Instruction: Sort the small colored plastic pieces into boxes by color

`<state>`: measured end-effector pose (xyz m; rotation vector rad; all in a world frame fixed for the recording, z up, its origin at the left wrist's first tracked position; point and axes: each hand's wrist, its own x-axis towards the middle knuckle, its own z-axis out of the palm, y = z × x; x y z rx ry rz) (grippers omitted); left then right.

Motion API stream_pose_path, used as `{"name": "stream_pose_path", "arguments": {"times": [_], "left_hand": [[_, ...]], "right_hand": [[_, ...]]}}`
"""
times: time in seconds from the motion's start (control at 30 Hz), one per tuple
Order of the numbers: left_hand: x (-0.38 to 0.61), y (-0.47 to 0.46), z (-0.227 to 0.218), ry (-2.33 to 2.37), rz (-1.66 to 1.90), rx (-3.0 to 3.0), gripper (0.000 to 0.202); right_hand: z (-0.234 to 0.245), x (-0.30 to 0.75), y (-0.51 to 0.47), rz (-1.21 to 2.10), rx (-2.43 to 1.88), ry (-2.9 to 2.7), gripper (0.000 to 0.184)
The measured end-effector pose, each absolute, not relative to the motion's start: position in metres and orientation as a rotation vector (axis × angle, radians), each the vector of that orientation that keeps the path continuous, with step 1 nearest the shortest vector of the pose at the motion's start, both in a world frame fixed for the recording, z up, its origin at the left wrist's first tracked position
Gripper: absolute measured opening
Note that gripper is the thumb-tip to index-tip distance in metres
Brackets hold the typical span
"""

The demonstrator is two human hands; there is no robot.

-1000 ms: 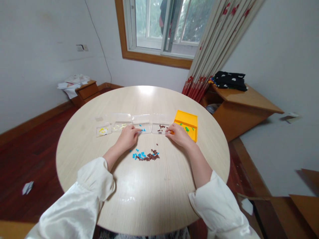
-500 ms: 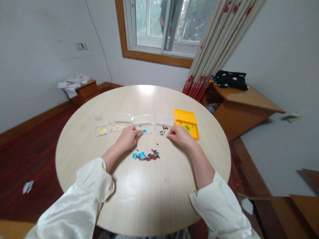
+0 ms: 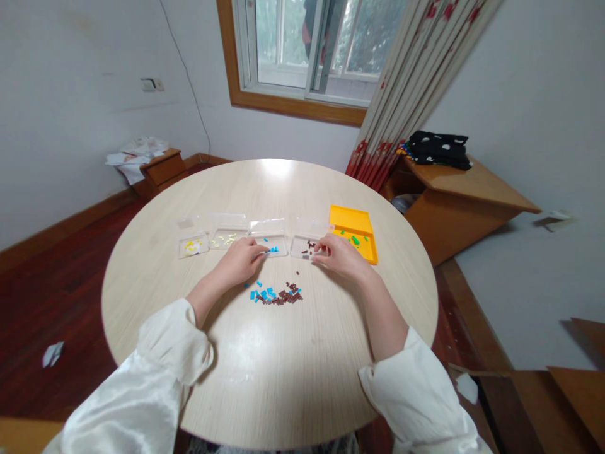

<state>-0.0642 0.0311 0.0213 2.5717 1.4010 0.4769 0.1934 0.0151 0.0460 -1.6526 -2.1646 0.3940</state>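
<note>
My left hand (image 3: 242,261) is at the near left edge of a clear box (image 3: 282,253) of blue pieces. Its index finger and thumb reach out beside the small blue bricks (image 3: 273,250), and nothing shows gripped between them. Over the right part of another clear box (image 3: 295,252) is my right hand (image 3: 339,253), thumb and forefinger apart. Small brown bricks (image 3: 311,244) lie in that box near its fingertips. Nearer to me on the table, a loose pile mixes brown bricks (image 3: 286,296) with blue bricks (image 3: 265,294).
Left of these stand a clear box of pale yellow pieces (image 3: 228,239) and one of bright yellow pieces (image 3: 193,245). A yellow open case (image 3: 352,217) with green pieces stands on the right. The round table (image 3: 265,378) ends at a curved edge.
My left hand has drawn back slightly to the left from the blue bricks in the box. My right thumb and forefinger have spread apart, the hand staying over the brown bricks' box.
</note>
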Motion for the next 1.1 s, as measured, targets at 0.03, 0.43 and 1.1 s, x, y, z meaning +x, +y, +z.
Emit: {"name": "stream_pose_path", "arguments": {"times": [0.03, 0.43, 1.1], "left_hand": [[-0.064, 0.031, 0.022, 1.41, 0.52, 2.564, 0.031], [-0.051, 0.019, 0.03, 1.179, 0.773, 2.464, 0.024], [-0.055, 0.021, 0.03, 1.38, 1.138, 2.083, 0.035]], "right_hand": [[0.046, 0.192, 0.015, 0.382, -1.599, -2.158, 0.006], [0.039, 0.163, 0.005, 0.563, -1.334, -2.477, 0.018], [0.043, 0.171, 0.012, 0.349, -1.35, -1.993, 0.013]]}}
